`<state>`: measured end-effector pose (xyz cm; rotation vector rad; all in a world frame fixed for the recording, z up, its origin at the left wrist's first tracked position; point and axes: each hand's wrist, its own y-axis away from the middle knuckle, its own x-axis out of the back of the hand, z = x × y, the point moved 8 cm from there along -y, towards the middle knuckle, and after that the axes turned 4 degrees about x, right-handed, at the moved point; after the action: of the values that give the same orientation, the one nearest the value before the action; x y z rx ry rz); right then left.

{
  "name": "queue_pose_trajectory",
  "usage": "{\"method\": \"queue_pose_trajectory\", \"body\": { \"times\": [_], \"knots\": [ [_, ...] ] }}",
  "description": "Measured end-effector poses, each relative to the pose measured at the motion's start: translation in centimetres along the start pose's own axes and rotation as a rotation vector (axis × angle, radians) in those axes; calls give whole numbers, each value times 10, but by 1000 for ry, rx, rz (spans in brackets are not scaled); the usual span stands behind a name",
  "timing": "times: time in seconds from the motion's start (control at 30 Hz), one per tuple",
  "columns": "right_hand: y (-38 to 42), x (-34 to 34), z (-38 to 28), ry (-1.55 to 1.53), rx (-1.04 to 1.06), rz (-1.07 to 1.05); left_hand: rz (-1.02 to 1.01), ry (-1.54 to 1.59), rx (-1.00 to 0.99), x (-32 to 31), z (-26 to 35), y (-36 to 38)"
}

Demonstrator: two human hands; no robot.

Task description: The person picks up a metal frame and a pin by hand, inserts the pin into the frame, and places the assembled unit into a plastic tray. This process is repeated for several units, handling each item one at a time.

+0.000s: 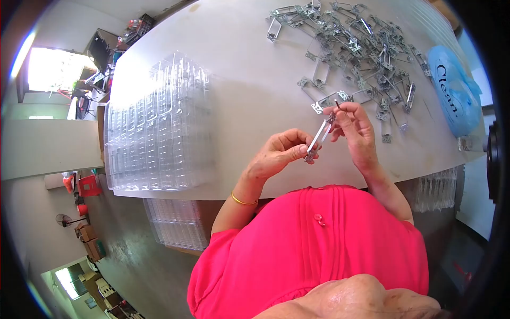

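Note:
A slim metal bracket [317,135] is held at a slant between my two hands, above the near part of the table. My left hand [280,151], below a yellow bracelet, pinches its lower end between thumb and fingers. At the upper end, my right hand [355,130] has its fingers closed around the bracket's joint. A small dark pin-like piece [337,104] sticks up by the right fingertips; whether it belongs to the bracket I cannot tell. Just beyond my right hand lies a loose pile of similar metal brackets [366,50].
Stacked clear plastic trays [159,127] stand on the table's left side. A blue plastic bag [451,90] lies at the right edge. More clear trays [177,220] are below the table's near left edge. The pale tabletop [249,69] stretches between the trays and the pile.

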<state>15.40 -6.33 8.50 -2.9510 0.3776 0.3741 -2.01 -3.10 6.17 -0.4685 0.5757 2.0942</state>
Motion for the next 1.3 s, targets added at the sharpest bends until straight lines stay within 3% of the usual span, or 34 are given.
{"method": "queue_pose_trajectory", "body": {
  "times": [0.13, 0.43, 0.5, 0.67, 0.73, 0.87, 1.17, 1.23, 1.27, 1.3],
  "knots": [
    [-4, -15, -1, 47, 80, -86, -59, 41, -3, -1, -7, 2],
    [-3, -23, -8, 163, 97, -16, -65, 397, 5, -12, 2, 1],
    [-2, -28, -7, 342, 150, -39, -39, 332, 27, -20, -1, 0],
    [-5, -28, -9, 406, 214, -14, 23, 205, 50, -3, -20, -7],
    [-5, -25, -30, 639, 417, 23, 52, 220, 6, 4, -18, -6],
    [5, -22, -28, 560, 163, 14, 80, 191, -18, 2, -12, -4],
    [11, -31, -27, 578, 103, -85, 233, -70, -32, 3, -4, 7],
    [12, -32, -26, 612, 90, -108, 339, -498, -235, 4, 12, 11],
    [13, -33, -27, 608, 89, -111, 344, -499, -232, 3, 14, 12],
    [13, -34, -26, 609, 38, -119, 383, -742, -318, -5, 26, 16]
  ]
}}
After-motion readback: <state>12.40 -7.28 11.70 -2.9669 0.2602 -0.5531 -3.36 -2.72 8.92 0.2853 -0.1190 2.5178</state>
